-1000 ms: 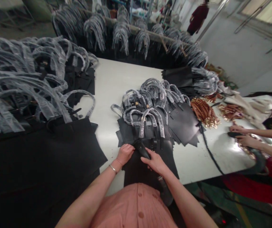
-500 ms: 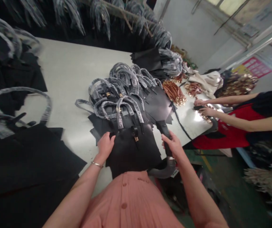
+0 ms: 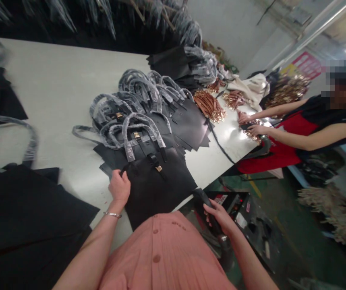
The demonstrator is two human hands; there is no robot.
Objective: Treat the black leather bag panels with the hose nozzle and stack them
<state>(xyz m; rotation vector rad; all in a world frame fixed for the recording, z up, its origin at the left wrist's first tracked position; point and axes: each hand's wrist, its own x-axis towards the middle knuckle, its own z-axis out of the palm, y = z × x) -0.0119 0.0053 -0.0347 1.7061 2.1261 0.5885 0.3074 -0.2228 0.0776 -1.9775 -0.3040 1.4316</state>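
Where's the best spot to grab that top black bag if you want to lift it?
Probably its wrapped handle: it loops out past the flat bag, leaving a gap to hook fingers through from above. The body lies flat on the pile, hard to pinch. The left hand touches its left edge; the right hand grips a tool.

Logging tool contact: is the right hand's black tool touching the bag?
No, the right hand holds the black tool beyond the table edge, clear of the bag.

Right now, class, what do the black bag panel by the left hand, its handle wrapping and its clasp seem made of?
The black bag panel: probably leather or imitation, matte, lying flat; handle wrapping: clear plastic film, crinkled, greyish sheen; clasp: gold-toned metal, shiny.
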